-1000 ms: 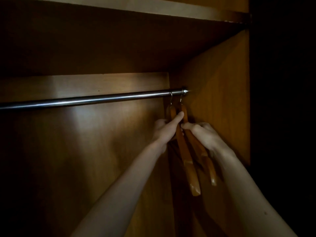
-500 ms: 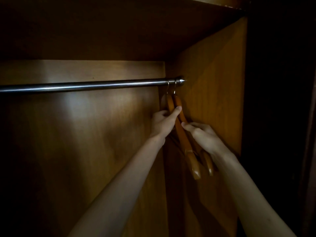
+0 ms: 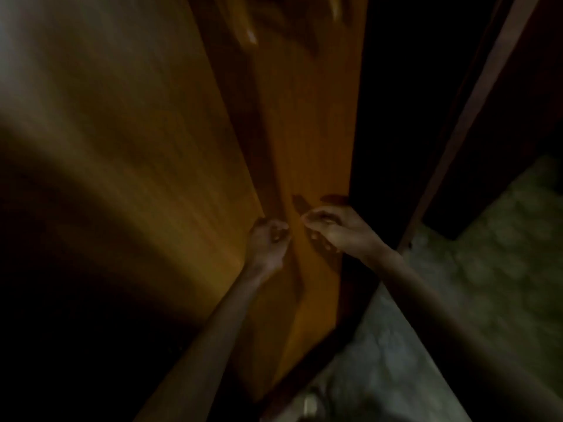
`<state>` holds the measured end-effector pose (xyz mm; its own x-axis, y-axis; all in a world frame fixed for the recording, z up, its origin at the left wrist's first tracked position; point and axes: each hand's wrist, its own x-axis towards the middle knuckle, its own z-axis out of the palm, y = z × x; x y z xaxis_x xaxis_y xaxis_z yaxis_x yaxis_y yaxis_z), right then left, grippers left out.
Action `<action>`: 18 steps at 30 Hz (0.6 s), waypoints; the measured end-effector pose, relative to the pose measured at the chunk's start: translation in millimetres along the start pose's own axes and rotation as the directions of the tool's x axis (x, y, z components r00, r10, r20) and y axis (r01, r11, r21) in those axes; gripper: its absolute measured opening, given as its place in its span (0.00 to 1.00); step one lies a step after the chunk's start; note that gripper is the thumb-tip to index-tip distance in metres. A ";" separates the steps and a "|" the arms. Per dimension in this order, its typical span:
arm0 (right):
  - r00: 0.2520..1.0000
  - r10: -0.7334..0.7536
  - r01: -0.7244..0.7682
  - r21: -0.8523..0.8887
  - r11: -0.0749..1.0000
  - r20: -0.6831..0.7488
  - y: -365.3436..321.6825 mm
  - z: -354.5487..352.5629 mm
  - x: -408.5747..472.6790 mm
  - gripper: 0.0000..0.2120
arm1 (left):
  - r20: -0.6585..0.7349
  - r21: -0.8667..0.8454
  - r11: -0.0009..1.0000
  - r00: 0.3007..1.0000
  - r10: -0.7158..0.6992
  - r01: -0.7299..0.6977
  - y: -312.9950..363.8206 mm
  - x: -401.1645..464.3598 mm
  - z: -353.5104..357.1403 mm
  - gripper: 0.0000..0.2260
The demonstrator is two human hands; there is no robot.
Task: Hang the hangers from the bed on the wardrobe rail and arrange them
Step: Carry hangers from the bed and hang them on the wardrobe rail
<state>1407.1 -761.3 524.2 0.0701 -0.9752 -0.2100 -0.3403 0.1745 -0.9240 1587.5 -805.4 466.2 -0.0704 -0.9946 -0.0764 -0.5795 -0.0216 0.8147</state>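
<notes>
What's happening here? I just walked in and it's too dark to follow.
A person is reaching into a wooden wardrobe with bare arms. The left hand and right hand hang loosely curled and apart, holding nothing. At the blurred top edge, the lower end of a wooden hanger shows. The rail is out of view. Patterned flooring lies to the right.
</notes>
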 end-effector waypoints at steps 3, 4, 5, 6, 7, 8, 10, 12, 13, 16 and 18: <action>0.968 0.235 -0.227 -0.093 0.969 0.092 90.3 23.8 -10.7 0.07 | 0.267 0.137 0.987 0.956 -0.119 0.084 -54.8 -27.4 67.0 0.04; 0.954 0.284 -0.273 -0.112 0.955 0.098 118.3 31.2 -17.6 0.06 | 0.345 0.171 0.979 0.924 -0.167 0.113 -70.5 -36.3 88.3 0.05; 0.940 0.326 -0.315 -0.116 0.942 0.095 145.7 36.9 -26.0 0.06 | 0.411 0.195 0.971 0.888 -0.206 0.135 -83.4 -45.4 108.8 0.04; 0.925 0.371 -0.361 -0.108 0.926 0.088 171.9 41.1 -35.3 0.05 | 0.475 0.224 0.964 0.848 -0.235 0.141 -95.4 -52.9 128.0 0.03; 0.902 0.426 -0.419 -0.096 0.903 0.076 195.7 44.4 -46.7 0.05 | 0.535 0.262 0.956 0.804 -0.259 0.134 -106.9 -60.3 147.2 0.02; 0.872 0.487 -0.482 -0.082 0.872 0.059 218.6 47.2 -59.4 0.06 | 0.591 0.306 0.945 0.755 -0.284 0.117 -116.9 -68.1 165.2 0.03; 0.802 0.598 -0.597 -0.045 0.801 0.006 263.2 51.7 -89.5 0.10 | 0.682 0.408 0.911 0.643 -0.347 0.059 -133.8 -85.0 198.3 0.04; 0.711 0.698 -0.701 -0.010 0.713 -0.080 298.9 55.5 -130.1 0.12 | 0.758 0.506 0.862 0.491 -0.429 -0.028 -151.0 -105.4 226.5 0.07; 0.639 0.760 -0.762 0.035 0.646 -0.121 317.6 59.3 -154.2 0.12 | 0.785 0.537 0.839 0.417 -0.458 -0.090 -159.3 -115.7 238.4 0.08; 0.393 0.892 -0.853 0.274 0.445 -0.225 370.0 77.3 -232.7 0.12 | 0.830 0.556 0.776 0.254 -0.497 -0.299 -162.8 -145.6 275.4 0.09; 0.287 0.934 -0.860 0.372 0.349 -0.213 391.1 89.3 -273.8 0.13 | 0.854 0.519 0.752 0.221 -0.471 -0.405 -153.1 -160.2 294.4 0.09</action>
<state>1338.5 -413.9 191.8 -0.4974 -0.1457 -0.8552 0.1701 0.9503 -0.2608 1448.5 -612.8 184.4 -0.4364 -0.1226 -0.8913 -0.8291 0.4396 0.3455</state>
